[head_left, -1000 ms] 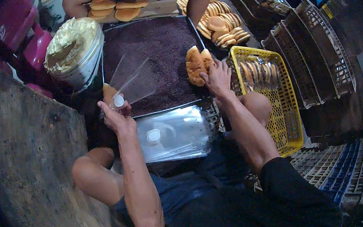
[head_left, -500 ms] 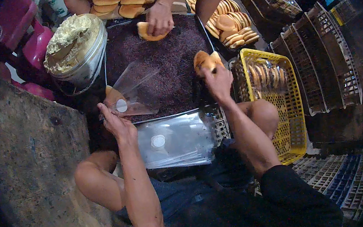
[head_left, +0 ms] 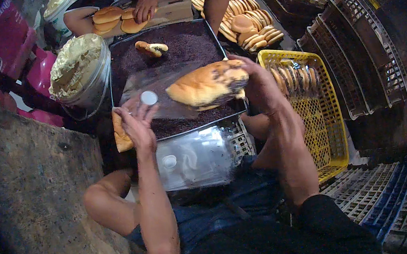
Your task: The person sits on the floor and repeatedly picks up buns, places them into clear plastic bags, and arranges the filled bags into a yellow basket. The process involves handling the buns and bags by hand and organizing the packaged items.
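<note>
Dim workroom, scuffed wooden board [head_left: 53,186] on the left, yellow crate [head_left: 332,103] on the right. From my remote feed: the right hand [head_left: 259,82], at the tray's right edge half a second ago, now grasps a dark-flecked bun [head_left: 193,87], blurred, above the tray [head_left: 198,127]. Left hand [head_left: 137,127] has fingers spread behind a clear bag [head_left: 163,109]; whether it pinches, I cannot tell. That shift puts bread close beside bag; contact unclear. Far side: a split bread piece [head_left: 153,49] now lies on the dark shreds.
</note>
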`<move>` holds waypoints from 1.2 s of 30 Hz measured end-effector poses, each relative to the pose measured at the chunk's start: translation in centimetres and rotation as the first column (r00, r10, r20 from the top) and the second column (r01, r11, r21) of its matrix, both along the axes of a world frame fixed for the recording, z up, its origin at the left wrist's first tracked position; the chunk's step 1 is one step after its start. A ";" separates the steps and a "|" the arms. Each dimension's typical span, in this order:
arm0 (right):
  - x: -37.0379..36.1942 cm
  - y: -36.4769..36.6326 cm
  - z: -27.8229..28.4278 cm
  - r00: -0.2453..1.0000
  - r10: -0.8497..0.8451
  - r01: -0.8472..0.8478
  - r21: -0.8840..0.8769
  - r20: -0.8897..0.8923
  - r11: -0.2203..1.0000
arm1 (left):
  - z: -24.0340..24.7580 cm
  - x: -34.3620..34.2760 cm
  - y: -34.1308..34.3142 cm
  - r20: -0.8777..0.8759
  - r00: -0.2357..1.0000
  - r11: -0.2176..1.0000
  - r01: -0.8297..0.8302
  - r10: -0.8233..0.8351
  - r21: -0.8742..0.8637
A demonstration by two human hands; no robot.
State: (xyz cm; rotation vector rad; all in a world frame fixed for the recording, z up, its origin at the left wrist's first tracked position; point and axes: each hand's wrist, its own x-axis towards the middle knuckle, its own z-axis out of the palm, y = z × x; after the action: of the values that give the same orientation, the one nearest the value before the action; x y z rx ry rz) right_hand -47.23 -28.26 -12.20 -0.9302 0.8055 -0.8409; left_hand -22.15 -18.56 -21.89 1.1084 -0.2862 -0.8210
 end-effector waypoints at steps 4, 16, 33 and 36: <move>0.6 0.8 -2.2 0.976 0.030 -0.064 -0.151 -0.216 0.986 | 2.0 -4.8 1.4 -0.098 0.951 0.953 0.281 -0.293 -0.114; 3.9 7.6 3.4 0.619 -0.661 -0.434 -0.887 -0.423 0.161 | -0.3 -7.8 -0.2 -0.437 0.880 0.979 0.128 -0.185 -0.157; -31.3 -3.7 -20.2 -0.014 -0.257 -0.023 -0.256 -0.966 0.966 | -4.8 -9.5 8.3 0.164 -0.165 0.154 0.070 -0.973 0.986; -22.0 -5.6 -11.2 0.070 -0.303 -0.058 -0.307 -0.950 0.950 | -3.4 -8.7 8.5 0.232 0.020 0.230 0.225 -0.973 0.947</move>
State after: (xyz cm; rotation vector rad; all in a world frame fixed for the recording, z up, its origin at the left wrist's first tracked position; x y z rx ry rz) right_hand -69.23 -33.83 -23.38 -1.7698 2.0937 -0.2818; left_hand -30.86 -10.06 -25.26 2.2300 -1.7615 -1.2460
